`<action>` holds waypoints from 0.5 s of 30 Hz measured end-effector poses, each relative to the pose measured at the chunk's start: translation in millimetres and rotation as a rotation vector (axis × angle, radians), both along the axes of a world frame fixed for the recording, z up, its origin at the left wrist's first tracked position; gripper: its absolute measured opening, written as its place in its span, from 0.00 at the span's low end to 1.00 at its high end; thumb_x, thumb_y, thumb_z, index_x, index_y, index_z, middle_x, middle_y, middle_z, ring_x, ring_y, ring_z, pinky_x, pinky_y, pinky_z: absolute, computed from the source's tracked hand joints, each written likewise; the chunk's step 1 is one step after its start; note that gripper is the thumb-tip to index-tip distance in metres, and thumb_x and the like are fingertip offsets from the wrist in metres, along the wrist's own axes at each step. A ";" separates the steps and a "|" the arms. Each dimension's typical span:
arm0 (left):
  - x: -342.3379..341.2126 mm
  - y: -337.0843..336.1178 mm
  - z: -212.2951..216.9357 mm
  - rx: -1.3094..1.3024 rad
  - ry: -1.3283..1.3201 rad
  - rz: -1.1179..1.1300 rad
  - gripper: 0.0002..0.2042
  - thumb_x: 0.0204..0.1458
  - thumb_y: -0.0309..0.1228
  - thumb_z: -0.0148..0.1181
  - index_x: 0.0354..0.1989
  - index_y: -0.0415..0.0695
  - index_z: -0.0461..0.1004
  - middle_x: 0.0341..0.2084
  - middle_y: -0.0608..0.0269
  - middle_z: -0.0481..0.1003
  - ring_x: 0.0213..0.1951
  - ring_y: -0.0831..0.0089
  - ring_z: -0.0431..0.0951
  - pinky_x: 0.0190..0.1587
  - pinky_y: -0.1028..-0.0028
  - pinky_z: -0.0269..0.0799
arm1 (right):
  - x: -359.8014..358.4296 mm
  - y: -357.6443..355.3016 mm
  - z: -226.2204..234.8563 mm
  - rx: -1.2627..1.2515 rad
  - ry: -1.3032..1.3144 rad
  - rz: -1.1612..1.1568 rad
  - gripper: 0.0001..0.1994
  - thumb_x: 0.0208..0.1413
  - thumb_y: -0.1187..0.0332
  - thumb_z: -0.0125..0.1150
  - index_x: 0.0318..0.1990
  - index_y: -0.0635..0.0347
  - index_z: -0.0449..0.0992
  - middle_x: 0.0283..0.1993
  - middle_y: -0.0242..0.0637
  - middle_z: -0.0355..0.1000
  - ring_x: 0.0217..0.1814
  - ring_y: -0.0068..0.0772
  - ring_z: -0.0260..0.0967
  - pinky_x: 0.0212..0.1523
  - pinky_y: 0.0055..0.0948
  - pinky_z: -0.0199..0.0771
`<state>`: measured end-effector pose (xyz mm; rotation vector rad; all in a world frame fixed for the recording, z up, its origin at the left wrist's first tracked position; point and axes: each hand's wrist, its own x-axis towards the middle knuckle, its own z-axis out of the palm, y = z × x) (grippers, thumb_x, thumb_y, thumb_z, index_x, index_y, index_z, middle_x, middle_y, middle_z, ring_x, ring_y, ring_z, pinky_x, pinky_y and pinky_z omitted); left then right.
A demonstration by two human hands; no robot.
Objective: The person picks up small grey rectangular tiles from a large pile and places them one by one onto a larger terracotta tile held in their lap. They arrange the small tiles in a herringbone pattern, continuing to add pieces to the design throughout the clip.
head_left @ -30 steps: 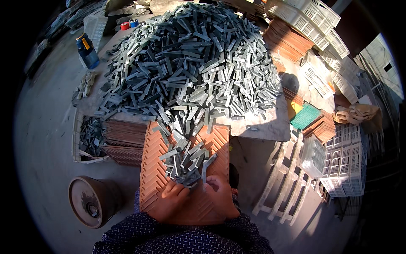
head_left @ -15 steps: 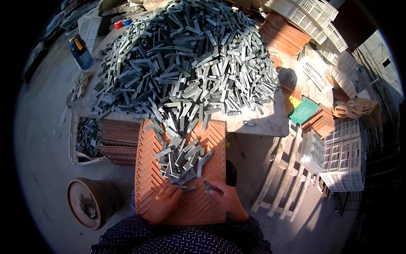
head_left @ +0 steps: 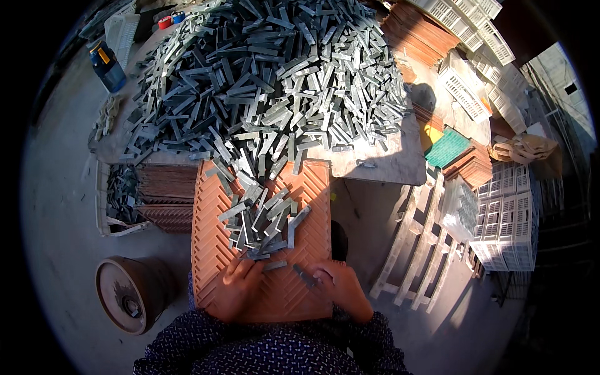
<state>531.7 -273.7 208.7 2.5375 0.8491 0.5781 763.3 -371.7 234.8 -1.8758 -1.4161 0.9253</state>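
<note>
Hands on an orange grooved board with grey sticks.
My left hand lies flat, fingers spread, touching one grey stick. My right hand pinches another stick. A small heap of sticks sits just above, below the big pile.

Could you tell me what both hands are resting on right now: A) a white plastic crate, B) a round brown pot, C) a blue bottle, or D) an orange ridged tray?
D: the left hand and right hand both lie on the orange ridged tray, just below a small heap of grey strips.
</note>
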 end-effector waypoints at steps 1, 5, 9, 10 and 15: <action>0.2 -1.2 -1.7 -0.001 -0.015 -0.001 0.13 0.41 0.22 0.55 0.38 0.41 0.74 0.35 0.59 0.71 0.46 0.57 0.73 0.44 0.66 0.73 | -0.5 -1.5 -1.0 0.017 0.002 0.005 0.06 0.53 0.75 0.57 0.38 0.63 0.75 0.32 0.44 0.74 0.34 0.36 0.74 0.37 0.28 0.72; -0.2 -1.0 -1.8 -0.031 -0.027 0.041 0.11 0.41 0.23 0.57 0.36 0.41 0.74 0.34 0.58 0.71 0.46 0.56 0.73 0.45 0.64 0.73 | -4.4 -3.3 -15.0 0.079 -0.019 0.050 0.07 0.50 0.73 0.61 0.38 0.61 0.75 0.34 0.41 0.73 0.34 0.36 0.74 0.36 0.29 0.73; 0.6 0.8 1.8 -0.039 -0.042 0.052 0.11 0.42 0.23 0.57 0.36 0.41 0.74 0.33 0.57 0.71 0.44 0.54 0.74 0.42 0.64 0.74 | -24.0 -3.0 -22.6 0.135 -0.237 0.072 0.11 0.46 0.71 0.65 0.38 0.60 0.75 0.35 0.39 0.72 0.34 0.35 0.73 0.35 0.29 0.73; 1.3 1.0 2.9 -0.037 -0.049 0.053 0.10 0.43 0.23 0.57 0.37 0.41 0.74 0.33 0.57 0.71 0.43 0.54 0.74 0.41 0.64 0.74 | -26.1 -3.7 -25.0 0.182 -0.328 0.090 0.12 0.45 0.71 0.66 0.38 0.60 0.74 0.35 0.38 0.71 0.34 0.35 0.73 0.34 0.29 0.73; -7.6 1.7 4.6 -0.227 -0.043 0.044 0.13 0.42 0.24 0.63 0.40 0.41 0.75 0.35 0.57 0.72 0.42 0.56 0.75 0.39 0.63 0.74 | -25.2 -14.0 -14.3 0.117 -0.206 0.017 0.13 0.42 0.70 0.69 0.37 0.61 0.75 0.35 0.39 0.72 0.32 0.36 0.73 0.32 0.29 0.73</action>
